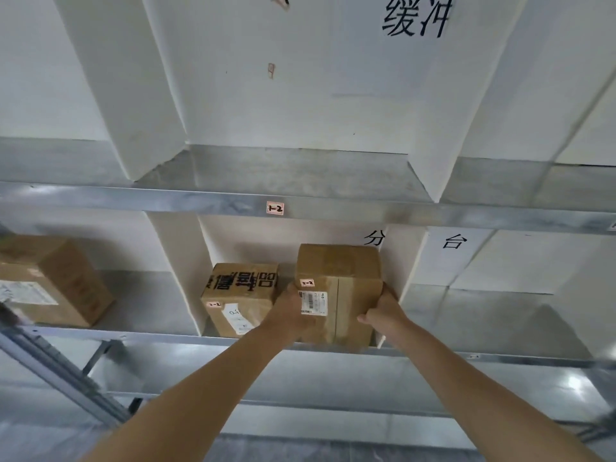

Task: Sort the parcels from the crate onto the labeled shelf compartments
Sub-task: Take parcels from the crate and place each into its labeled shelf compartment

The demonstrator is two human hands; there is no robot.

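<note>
Head view, looking up at a metal shelf unit (333,208) split by white dividers. Both hands are on one cardboard parcel (336,295) in the middle compartment of the lower visible tier. Left hand (288,311) is flat against the parcel's left face; right hand (383,311) wraps its right lower corner, thumb pointing left across the front. Fingers of both are closed onto the box, their tips mostly hidden behind it.

Edges and room: the parcel's base sits at the front lip of the shelf, its right side near the right white divider (406,278) with a narrow gap. On its left, a second parcel (241,298) with bold black printing stands just beside it; the left hand fills the space between the two. Open shelf floor lies behind both boxes.

Contents: the held parcel bears a small tag reading 2-2 (307,282) and a barcode label (313,303). The second parcel also carries a 2-2 tag. The beam above shows a 1-2 tag (275,208); the compartment over it holds nothing visible. A third parcel (50,281) lies tilted in the left compartment.

Hard to read: wall signs with Chinese characters are partly cut off or blocked by the divider. Crate not in view.
</note>
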